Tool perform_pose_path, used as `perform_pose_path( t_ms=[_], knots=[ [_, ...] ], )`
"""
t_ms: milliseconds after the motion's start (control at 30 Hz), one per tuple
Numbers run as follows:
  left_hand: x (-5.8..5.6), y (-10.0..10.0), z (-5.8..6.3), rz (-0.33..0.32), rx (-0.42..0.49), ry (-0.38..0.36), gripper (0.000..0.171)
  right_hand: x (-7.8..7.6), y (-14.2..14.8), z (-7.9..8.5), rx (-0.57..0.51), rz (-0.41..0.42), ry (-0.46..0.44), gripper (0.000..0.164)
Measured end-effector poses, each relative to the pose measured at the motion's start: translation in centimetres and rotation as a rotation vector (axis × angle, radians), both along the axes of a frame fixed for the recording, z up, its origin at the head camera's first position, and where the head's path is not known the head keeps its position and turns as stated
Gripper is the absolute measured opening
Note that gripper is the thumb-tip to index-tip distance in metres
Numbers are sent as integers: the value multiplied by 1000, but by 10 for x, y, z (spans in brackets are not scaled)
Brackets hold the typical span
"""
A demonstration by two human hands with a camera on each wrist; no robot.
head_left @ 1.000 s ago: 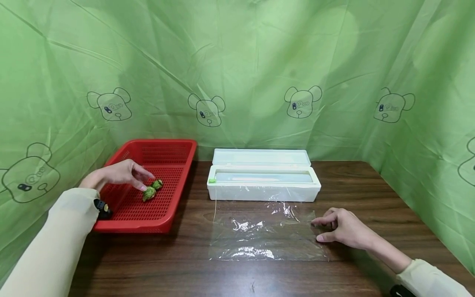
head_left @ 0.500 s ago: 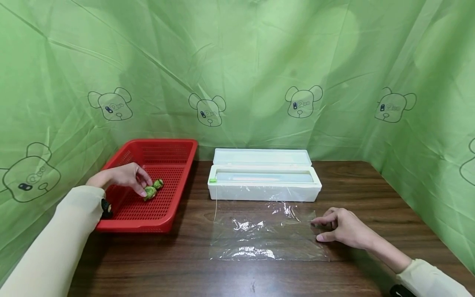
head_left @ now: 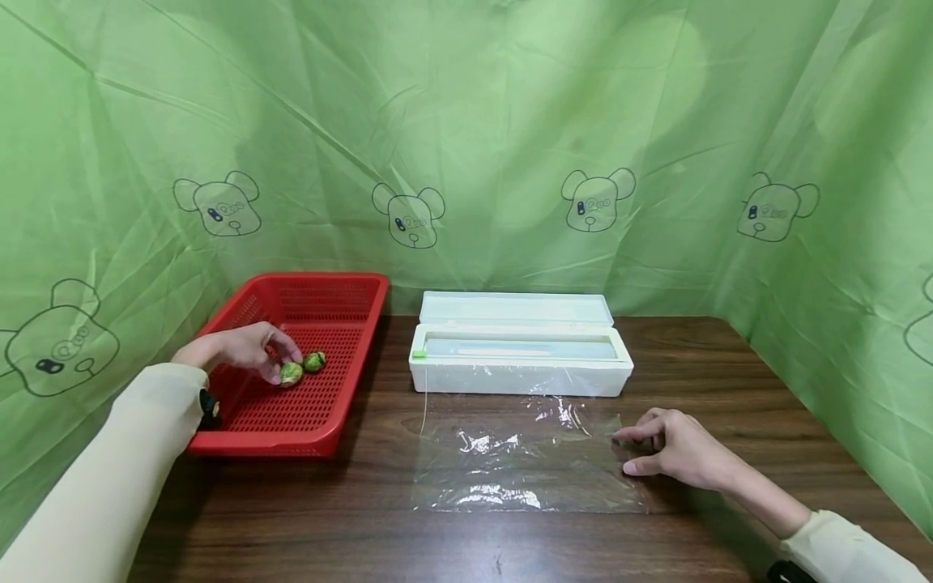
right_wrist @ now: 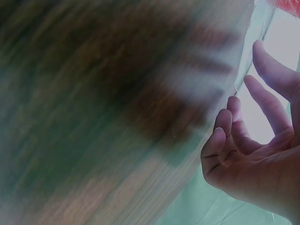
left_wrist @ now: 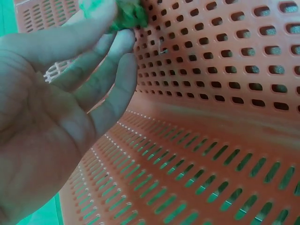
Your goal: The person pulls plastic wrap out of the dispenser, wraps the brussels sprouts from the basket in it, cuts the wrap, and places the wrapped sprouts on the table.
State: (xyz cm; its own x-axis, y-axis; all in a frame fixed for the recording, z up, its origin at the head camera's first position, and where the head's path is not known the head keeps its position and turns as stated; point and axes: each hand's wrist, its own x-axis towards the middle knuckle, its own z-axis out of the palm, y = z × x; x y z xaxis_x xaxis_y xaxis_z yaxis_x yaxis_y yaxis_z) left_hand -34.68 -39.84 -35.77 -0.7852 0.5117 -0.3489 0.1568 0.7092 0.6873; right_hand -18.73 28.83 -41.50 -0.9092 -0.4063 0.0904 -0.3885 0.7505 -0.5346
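Observation:
In the head view my left hand (head_left: 251,350) reaches into the red basket (head_left: 317,441) and pinches a small green Brussels sprout (head_left: 291,372) between thumb and fingers. A second Brussels sprout (head_left: 314,361) lies just to its right on the basket floor. The left wrist view has the sprout (left_wrist: 129,15) at the fingertips, partly cut off by the frame's top. At the right edge of a sheet of clear cling film (head_left: 503,470), my right hand (head_left: 681,449) rests with loosely bent fingers and nothing gripped. Its fingertips are close to the film; contact is hard to tell.
Behind the film, a white cling film box (head_left: 517,379) stands with its lid (head_left: 513,308) raised and a green slider (head_left: 419,355) at its left end. The film runs from this box over the wooden table (head_left: 408,551). Green cloth (head_left: 466,146) hangs around the table.
My left hand has moved slightly right and down and has taken hold of the nearer sprout, which has turned to show a paler side. My right hand has stayed still.

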Motion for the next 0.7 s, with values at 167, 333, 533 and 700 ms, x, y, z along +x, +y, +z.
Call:
perform_pose_path(
  t_ms=[167,333,533,700],
  knots=[
    [2,2,2,22,-38,-13,44,-1,-1,1,0,4,-5,46],
    [1,0,1,-41,-116,77,46,-1,-2,1,-2,6,-15,46],
    [-3,-9,-1,-89,-43,57,43,-2,-2,0,-3,9,-17,47],
    [-3,-7,0,-29,-43,23,46,-2,0,0,-12,5,-25,47]
  ],
)
